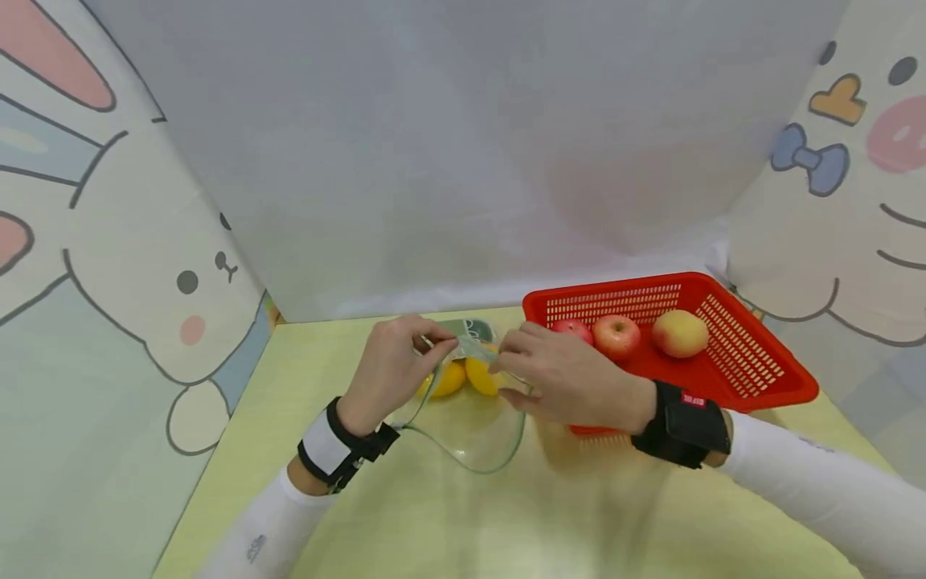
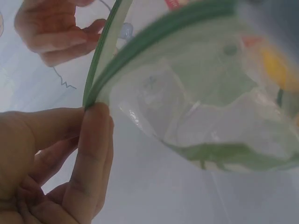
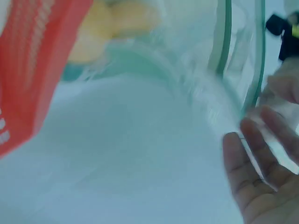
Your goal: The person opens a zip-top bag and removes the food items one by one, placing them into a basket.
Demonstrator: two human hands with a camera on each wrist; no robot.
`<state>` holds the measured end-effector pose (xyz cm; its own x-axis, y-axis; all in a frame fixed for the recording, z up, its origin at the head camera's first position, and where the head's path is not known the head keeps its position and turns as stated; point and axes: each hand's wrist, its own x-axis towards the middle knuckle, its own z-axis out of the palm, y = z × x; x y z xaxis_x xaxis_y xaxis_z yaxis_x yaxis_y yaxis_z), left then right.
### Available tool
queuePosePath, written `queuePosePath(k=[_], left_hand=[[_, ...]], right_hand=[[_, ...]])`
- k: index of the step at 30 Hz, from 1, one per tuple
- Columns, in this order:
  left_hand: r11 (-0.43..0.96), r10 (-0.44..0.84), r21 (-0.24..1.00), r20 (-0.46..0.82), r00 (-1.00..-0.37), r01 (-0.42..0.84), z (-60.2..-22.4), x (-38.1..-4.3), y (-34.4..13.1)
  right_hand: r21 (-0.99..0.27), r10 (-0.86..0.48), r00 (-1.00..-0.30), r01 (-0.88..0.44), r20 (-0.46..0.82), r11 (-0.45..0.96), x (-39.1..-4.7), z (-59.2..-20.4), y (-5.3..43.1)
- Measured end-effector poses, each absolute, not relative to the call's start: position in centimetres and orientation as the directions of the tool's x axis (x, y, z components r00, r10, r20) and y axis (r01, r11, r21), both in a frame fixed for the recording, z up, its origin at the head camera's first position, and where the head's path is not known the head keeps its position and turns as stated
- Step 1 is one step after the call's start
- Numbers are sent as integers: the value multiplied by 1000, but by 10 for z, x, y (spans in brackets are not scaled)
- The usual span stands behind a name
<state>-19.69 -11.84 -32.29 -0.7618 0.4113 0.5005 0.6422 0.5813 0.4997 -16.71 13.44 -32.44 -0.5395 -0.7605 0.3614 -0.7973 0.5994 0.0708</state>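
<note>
A clear zip bag (image 1: 477, 470) with green strips along its mouth is held over the table, mouth gaping toward me. My left hand (image 1: 394, 366) pinches one end of the mouth; in the left wrist view its thumb and fingers (image 2: 95, 135) meet on the green strip. My right hand (image 1: 560, 374) is at the other side of the mouth, its fingers (image 3: 247, 172) spread and fairly straight in the right wrist view, close to the bag's edge. Yellow lemon-like fruits (image 1: 450, 379) show behind or through the film; which, I cannot tell. A green printed patch (image 1: 473, 328) is beyond them.
A red plastic basket (image 1: 767, 354) stands at the right, by my right forearm. It holds red apples (image 1: 616, 336) and a yellowish round fruit (image 1: 680, 334). White curtain walls with cartoon prints enclose the pale yellow table (image 1: 405, 523).
</note>
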Motion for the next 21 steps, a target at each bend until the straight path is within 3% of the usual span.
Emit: queuePosePath(k=[4, 7, 10, 14, 17, 21], left_hand=[[553, 395, 523, 521, -757, 649, -318, -198, -114], [545, 390, 534, 521, -759, 646, -319, -198, -113], [546, 386, 536, 520, -761, 644, -320, -197, -112], [546, 374, 539, 529, -762, 642, -320, -195, -112], [539, 373, 544, 530, -761, 643, -321, -195, -112], [539, 383, 537, 530, -757, 649, -323, -195, -112]], right_hand=[[331, -864, -314, -828, 394, 452, -163, -344, 105], [500, -908, -252, -769, 336, 399, -161, -359, 89], [622, -915, -269, -672, 300, 402, -159, -371, 77], [702, -883, -344, -539, 321, 465, -162, -388, 61], [762, -879, -360, -458, 312, 458, -164, -399, 53], [802, -892, -371, -433, 258, 412, -164, -410, 49]])
